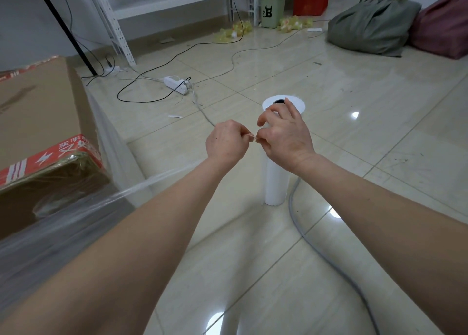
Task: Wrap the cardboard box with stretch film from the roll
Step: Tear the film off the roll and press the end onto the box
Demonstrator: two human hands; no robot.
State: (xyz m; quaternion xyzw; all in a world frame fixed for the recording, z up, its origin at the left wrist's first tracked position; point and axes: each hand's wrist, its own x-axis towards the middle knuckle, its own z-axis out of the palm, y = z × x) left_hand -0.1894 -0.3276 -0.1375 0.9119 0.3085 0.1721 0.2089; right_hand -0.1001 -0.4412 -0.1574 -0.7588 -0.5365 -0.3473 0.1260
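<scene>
A large brown cardboard box (43, 116) with red printed tape fills the left side, its near faces covered in clear stretch film (76, 220). A twisted strand of film (157, 180) runs from the box up to my left hand (225, 144). The white film roll (277, 182) stands upright on the floor behind my hands. My left hand and my right hand (283, 134) meet in front of the roll, both pinching the film between thumb and fingertips. My right hand hides most of the roll's top.
A grey cable (316, 248) snakes over the tiled floor to the right of the roll. Farther back lie a white power strip (177, 83) and black cords. White shelving, a green bin (272, 10), a red crate and stuffed bags stand at the back.
</scene>
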